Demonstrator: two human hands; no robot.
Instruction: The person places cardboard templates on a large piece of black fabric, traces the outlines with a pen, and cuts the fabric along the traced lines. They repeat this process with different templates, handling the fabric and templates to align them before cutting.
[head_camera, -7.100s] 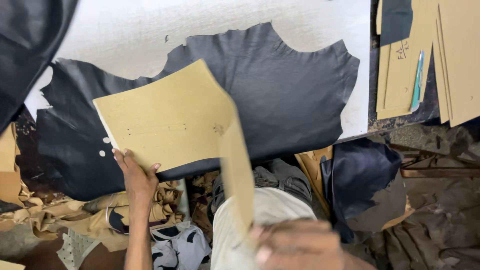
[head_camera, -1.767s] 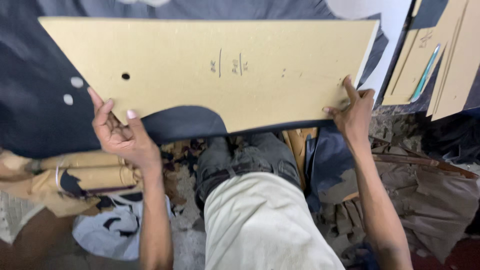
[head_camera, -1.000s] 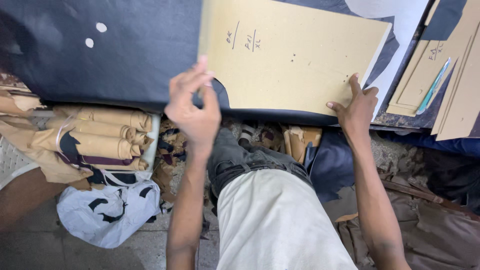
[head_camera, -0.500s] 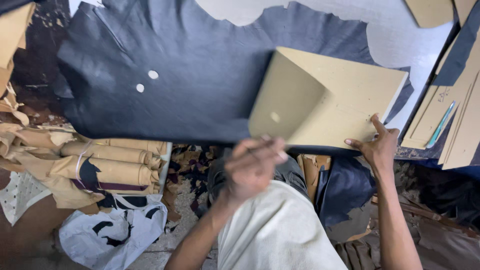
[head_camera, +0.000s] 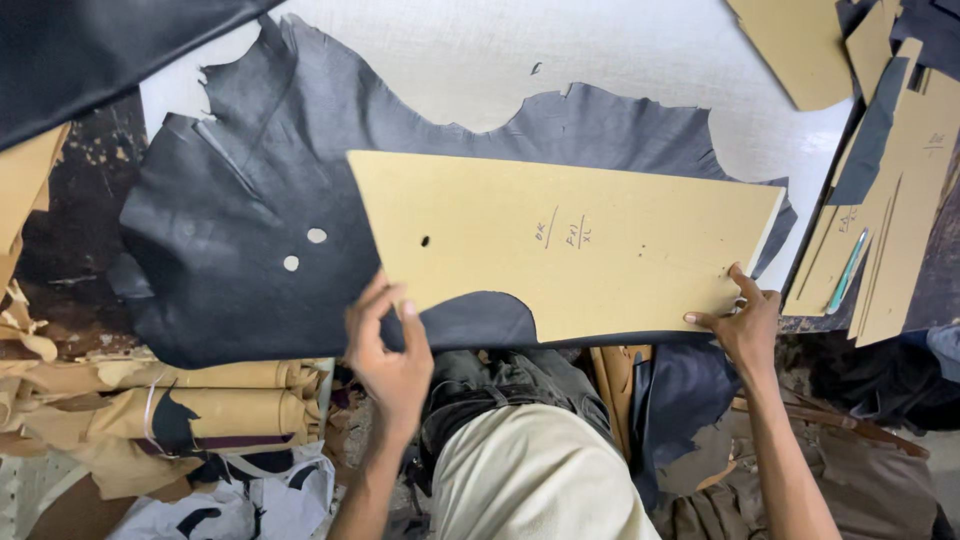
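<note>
- The left hand (head_camera: 392, 352) grips the lower left edge of a long, flat tan cardboard pattern piece (head_camera: 570, 245), fingers curled up over the edge and thumb on the near side.
- The right hand (head_camera: 745, 322) presses on the lower right corner of the same pattern piece, fingers spread and laid flat on the card.
- The pattern piece stretches between the two hands and away from them. It has a small round hole near the left hand, some handwritten marks near its middle, and a curved notch cut into the near edge just right of the left hand.
- Under the pattern piece lies a dark navy leather hide with ragged edges (head_camera: 260, 230). It spreads beyond the left hand and up past the far edge of the card, and two small round holes show in it just above the left hand.
- The hide rests on a white surface (head_camera: 480, 60), which shows bare beyond it, well apart from both hands.
- To the right of the right hand lie several more tan cardboard pattern pieces (head_camera: 900, 220), stacked and overlapping, with a thin teal pen-like tool (head_camera: 848, 272) lying on them.
- Below and to the left of the left hand sit rolled tan leather pieces (head_camera: 200, 400), bundled together under the edge of the surface.
</note>
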